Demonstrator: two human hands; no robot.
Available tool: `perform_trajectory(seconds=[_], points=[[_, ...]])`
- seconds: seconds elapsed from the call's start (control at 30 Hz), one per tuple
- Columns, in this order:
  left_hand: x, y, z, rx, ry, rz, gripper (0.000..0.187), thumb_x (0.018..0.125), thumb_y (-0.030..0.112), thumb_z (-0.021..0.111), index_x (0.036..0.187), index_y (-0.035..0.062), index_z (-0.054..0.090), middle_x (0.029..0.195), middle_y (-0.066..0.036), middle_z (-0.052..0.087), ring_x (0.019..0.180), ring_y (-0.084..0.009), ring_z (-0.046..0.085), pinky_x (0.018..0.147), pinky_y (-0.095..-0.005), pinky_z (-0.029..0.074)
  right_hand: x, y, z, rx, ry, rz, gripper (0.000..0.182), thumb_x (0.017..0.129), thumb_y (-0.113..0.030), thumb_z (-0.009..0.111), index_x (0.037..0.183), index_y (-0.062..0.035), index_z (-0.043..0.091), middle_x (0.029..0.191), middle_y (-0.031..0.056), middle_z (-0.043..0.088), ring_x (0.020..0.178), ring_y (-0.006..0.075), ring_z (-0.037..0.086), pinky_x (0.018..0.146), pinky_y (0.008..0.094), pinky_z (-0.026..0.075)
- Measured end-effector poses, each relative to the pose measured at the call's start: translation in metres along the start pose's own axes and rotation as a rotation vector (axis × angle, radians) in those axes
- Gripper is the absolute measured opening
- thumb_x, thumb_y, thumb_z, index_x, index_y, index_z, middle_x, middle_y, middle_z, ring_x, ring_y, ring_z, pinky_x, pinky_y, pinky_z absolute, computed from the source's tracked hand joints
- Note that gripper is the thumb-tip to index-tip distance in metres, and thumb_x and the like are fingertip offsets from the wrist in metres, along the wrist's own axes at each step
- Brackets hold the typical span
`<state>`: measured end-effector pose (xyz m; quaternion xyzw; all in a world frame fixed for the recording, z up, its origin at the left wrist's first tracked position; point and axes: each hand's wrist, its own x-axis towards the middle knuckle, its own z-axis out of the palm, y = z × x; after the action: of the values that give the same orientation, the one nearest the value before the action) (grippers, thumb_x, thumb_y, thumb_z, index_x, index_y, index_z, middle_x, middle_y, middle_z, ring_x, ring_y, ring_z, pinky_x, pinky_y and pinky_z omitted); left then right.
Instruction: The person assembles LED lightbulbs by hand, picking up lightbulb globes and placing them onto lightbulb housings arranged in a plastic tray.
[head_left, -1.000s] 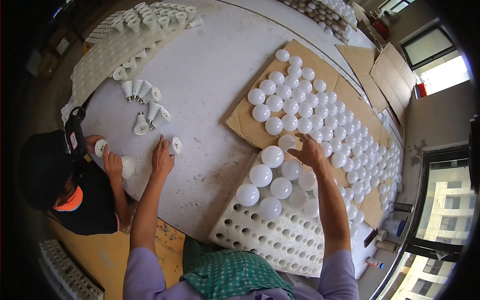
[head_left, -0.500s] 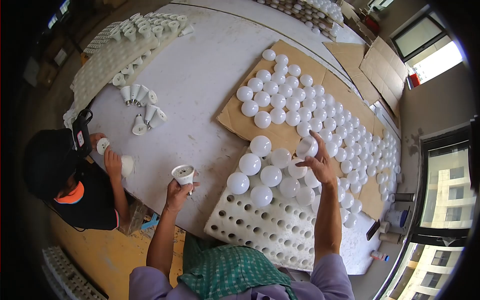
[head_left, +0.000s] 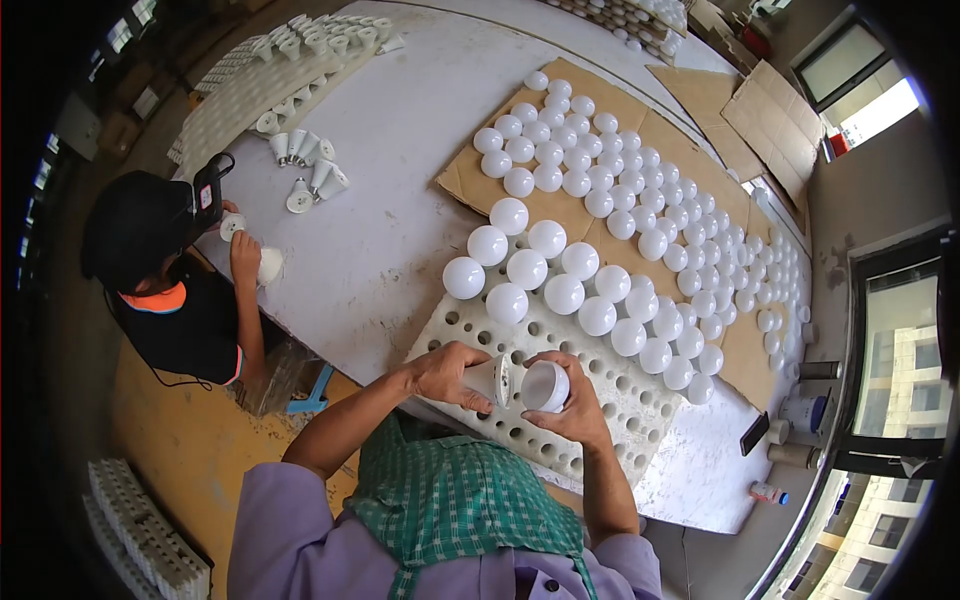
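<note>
In my left hand (head_left: 447, 377) is a white bulb base (head_left: 487, 381), tilted sideways with its open, wide end turned to the right. My right hand (head_left: 578, 408) grips a white bulb cover (head_left: 545, 387), its open rim facing up and toward the base. A small gap separates the two parts. Both hands are over a white tray with holes (head_left: 470, 345). Rows of round white bulbs (head_left: 527, 269) sit on the tray's far side, just beyond my hands.
Many white covers (head_left: 600, 177) lie on a cardboard sheet (head_left: 470, 180). At left, a co-worker (head_left: 170, 280) handles a bulb base (head_left: 232, 226). Loose bulb bases (head_left: 327, 179) lie near a filled tray (head_left: 230, 110). A phone (head_left: 754, 434) and bottle (head_left: 768, 493) are at right.
My right hand has lifted a cover from the group and brought it in toward my body. My left hand has moved right with the base, tipping it sideways to face the cover.
</note>
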<state>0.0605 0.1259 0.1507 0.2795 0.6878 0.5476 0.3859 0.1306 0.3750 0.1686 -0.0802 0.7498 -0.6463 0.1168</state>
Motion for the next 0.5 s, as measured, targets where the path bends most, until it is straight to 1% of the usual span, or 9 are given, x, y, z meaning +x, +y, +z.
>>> perform_trajectory(seconds=[0.07,0.13,0.2,0.23,0.27,0.33,0.37,0.43,0.5], points=[[-0.002,0.01,0.007,0.085,0.024,0.027,0.058,0.064,0.039,0.086,0.097,-0.0035,0.065,0.086,-0.014,0.069,0.079,-0.0146,0.063,0.073,-0.0318,0.05,-0.009,-0.007,0.0,-0.118,-0.035,0.015,0.083,0.057,-0.02,0.089,0.127,-0.0059,0.047,0.117,0.0073,0.059,0.109,0.019,0.056,0.094,0.0345,0.044],[-0.002,0.015,0.012,0.077,-0.001,0.005,0.058,0.063,0.039,0.086,0.097,-0.0036,0.066,0.085,-0.015,0.069,0.078,-0.0146,0.063,0.073,-0.0317,0.05,-0.015,-0.013,0.001,-0.126,-0.045,0.024,0.087,0.057,-0.02,0.089,0.131,-0.0064,0.046,0.116,0.0072,0.061,0.104,0.0194,0.06,0.092,0.0341,0.046],[-0.004,0.019,0.016,0.067,-0.021,-0.017,0.058,0.063,0.039,0.086,0.097,-0.0036,0.066,0.084,-0.015,0.069,0.077,-0.0146,0.063,0.072,-0.0317,0.05,-0.019,-0.008,0.002,-0.289,-0.077,-0.007,0.092,0.056,-0.023,0.09,0.133,-0.0068,0.044,0.116,0.0077,0.061,0.101,0.0204,0.062,0.09,0.0346,0.048],[-0.005,0.021,0.017,0.088,-0.022,-0.031,0.057,0.063,0.038,0.086,0.097,-0.0038,0.066,0.083,-0.015,0.069,0.077,-0.0155,0.063,0.072,-0.0317,0.049,-0.02,-0.01,0.003,-0.323,-0.091,-0.014,0.09,0.057,-0.026,0.09,0.133,-0.0067,0.044,0.116,0.0107,0.061,0.102,0.0246,0.063,0.089,0.0365,0.049],[-0.006,0.022,0.018,0.108,-0.022,-0.044,0.056,0.062,0.036,0.086,0.096,-0.0039,0.066,0.083,-0.015,0.069,0.077,-0.0164,0.064,0.071,-0.0317,0.049,-0.02,-0.012,0.003,-0.323,-0.091,-0.016,0.09,0.057,-0.026,0.09,0.133,-0.0067,0.044,0.116,0.0107,0.061,0.102,0.0246,0.063,0.089,0.0365,0.049],[-0.008,0.025,0.021,0.129,-0.026,-0.072,0.055,0.062,0.034,0.086,0.096,-0.0043,0.066,0.083,-0.015,0.069,0.077,-0.0172,0.064,0.071,-0.0318,0.05,-0.02,-0.018,0.005,-0.407,-0.141,0.004,0.09,0.059,-0.03,0.089,0.133,-0.0064,0.044,0.117,0.0147,0.061,0.104,0.0305,0.062,0.089,0.0388,0.049],[-0.009,0.025,0.023,0.15,-0.031,-0.099,0.053,0.061,0.032,0.085,0.095,-0.0046,0.066,0.083,-0.015,0.069,0.076,-0.018,0.065,0.07,-0.0319,0.05,-0.021,-0.021,0.007,-0.407,-0.143,0.002,0.09,0.059,-0.03,0.089,0.133,-0.0064,0.044,0.117,0.0147,0.061,0.104,0.0305,0.062,0.089,0.0388,0.049],[-0.012,0.026,0.026,0.174,-0.03,-0.105,0.052,0.061,0.032,0.085,0.094,-0.0039,0.067,0.082,-0.014,0.069,0.074,-0.0178,0.065,0.069,-0.0317,0.05,-0.022,-0.025,0.01,-0.477,-0.203,0.058,0.09,0.06,-0.034,0.087,0.134,-0.0062,0.042,0.119,0.0185,0.059,0.105,0.0356,0.061,0.089,0.0415,0.05],[-0.013,0.028,0.027,0.196,-0.03,-0.11,0.051,0.061,0.033,0.085,0.093,-0.0031,0.067,0.081,-0.014,0.069,0.073,-0.0176,0.065,0.068,-0.0314,0.05,-0.023,-0.024,0.014,-0.493,-0.224,0.06,0.092,0.061,-0.036,0.087,0.134,-0.0061,0.041,0.118,0.0193,0.059,0.105,0.0366,0.061,0.09,0.0424,0.05]])
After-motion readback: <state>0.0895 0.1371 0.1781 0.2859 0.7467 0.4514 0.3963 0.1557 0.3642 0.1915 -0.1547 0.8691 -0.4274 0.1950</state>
